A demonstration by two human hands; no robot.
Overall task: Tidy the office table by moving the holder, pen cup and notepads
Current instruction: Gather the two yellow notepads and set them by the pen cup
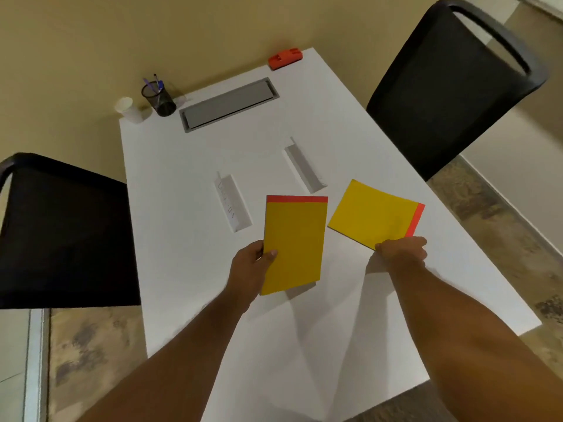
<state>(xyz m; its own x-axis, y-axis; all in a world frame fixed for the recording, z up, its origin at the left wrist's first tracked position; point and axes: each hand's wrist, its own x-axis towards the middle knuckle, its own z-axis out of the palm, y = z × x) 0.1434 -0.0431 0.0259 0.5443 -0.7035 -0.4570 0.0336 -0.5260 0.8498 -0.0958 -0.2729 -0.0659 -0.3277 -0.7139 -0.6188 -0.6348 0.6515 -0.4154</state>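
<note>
Head view, near to far. Left hand (248, 266): clamped on the left notepad (294, 245), raised above the white table (189, 263), long axis pointing away, red strip far. Right hand (402, 249): pinching the near corner of the right notepad (373, 213), angled, red strip rightward. Mesh pen cup (160, 100), far-left edge: pens (157, 83) upright inside. Paper cup (128, 109) just beside it; contents not visible.

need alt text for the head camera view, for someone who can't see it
A person's left hand lifts one yellow notepad with a red top strip above a white office table, while the right hand grips a second yellow notepad. At the far edge stand a black mesh pen cup, a white paper cup and a red holder.
</note>
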